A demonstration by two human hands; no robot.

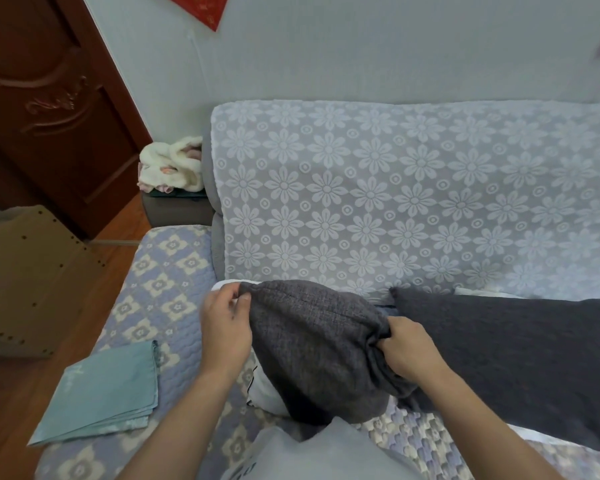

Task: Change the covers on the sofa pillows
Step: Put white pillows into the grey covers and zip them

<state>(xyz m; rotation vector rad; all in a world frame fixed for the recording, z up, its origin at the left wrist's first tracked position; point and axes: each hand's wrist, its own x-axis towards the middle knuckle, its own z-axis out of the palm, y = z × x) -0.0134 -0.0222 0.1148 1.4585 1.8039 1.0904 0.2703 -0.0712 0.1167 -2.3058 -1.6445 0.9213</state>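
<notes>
2 hands (pixel 226 327) (pixel 406 348) on grey cover (pixel 319 348)

**Colours and patterns, sofa area**

Pillow cover (pixel 312 344) at centre: charcoal grey, coarse woven fleck. White inner pillow (pixel 267 393) shows beneath. Second pillow (pixel 520 355), 3 o'clock: darker slate grey. Backrest throw (pixel 413 195), 12 o'clock: pale lavender-grey, white daisies and rings. Seat quilt (pixel 167 271), 9 o'clock: lilac and cream diamond florals. Folded covers (pixel 108 396), 8 o'clock: plain teal. Door (pixel 49 98), 10 o'clock: dark reddish-brown.

The dark grey cover (pixel 312 344) is showing a coarse, matt weave; the folded teal covers (pixel 104 396) are looking smooth with a slight sheen; the door (pixel 49 109) is gleaming as glossy carved wood.
</notes>
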